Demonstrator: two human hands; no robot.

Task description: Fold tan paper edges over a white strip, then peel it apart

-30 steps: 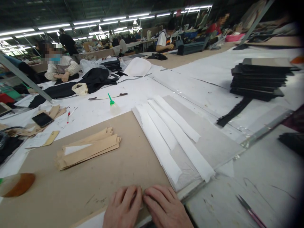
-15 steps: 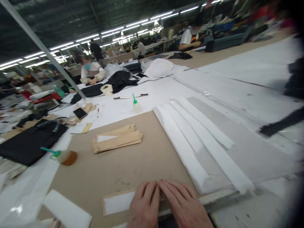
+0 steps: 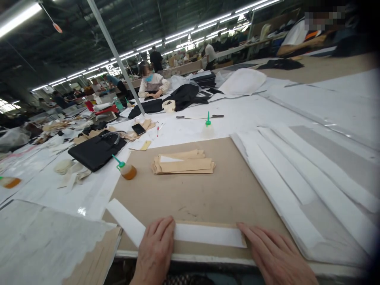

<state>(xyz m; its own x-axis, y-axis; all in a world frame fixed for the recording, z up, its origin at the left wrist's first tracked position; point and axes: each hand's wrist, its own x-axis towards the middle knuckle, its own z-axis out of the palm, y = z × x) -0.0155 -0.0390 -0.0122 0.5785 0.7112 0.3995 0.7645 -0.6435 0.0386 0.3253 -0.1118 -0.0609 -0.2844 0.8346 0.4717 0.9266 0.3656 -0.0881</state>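
Note:
My left hand [image 3: 156, 251] lies flat, fingers together, on the left end of a white strip [image 3: 208, 234] that sits on a tan card piece at the near edge of the brown board [image 3: 192, 194]. My right hand [image 3: 274, 255] lies flat with fingers stretched out at the strip's right end. Another loose white strip [image 3: 126, 221] lies just left of my left hand. A stack of tan card pieces [image 3: 184, 163] rests further up the board.
A glue bottle with a green cap [image 3: 127, 169] lies at the board's left edge, another [image 3: 208, 127] stands behind it. Long white strips [image 3: 297, 174] cover grey sheets at right. A black bag [image 3: 97, 148] and a phone [image 3: 138, 128] lie at left. Other people work at far tables.
My hands, side by side before, have slid apart to the two ends of the white strip. The view has swung left, showing the black bag and more of the table's left side.

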